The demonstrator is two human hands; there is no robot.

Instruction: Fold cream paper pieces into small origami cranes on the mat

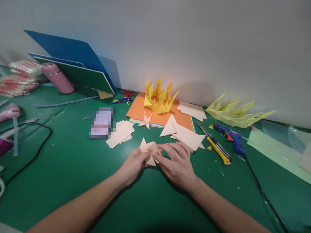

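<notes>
Pinching folded cream paper piece (147, 148) low over green mat (73, 168): left hand (132, 165) fingers closed on its left edge, right hand (177, 161) fingertips gripping right side. Long axis near-far, sharp tip pointing away, slightly left. Beyond: cream triangles (187, 136), yellow utility knife (218, 149), blurred patch (102, 123) unreadable, spiky yellow paper crown (159, 97).
</notes>
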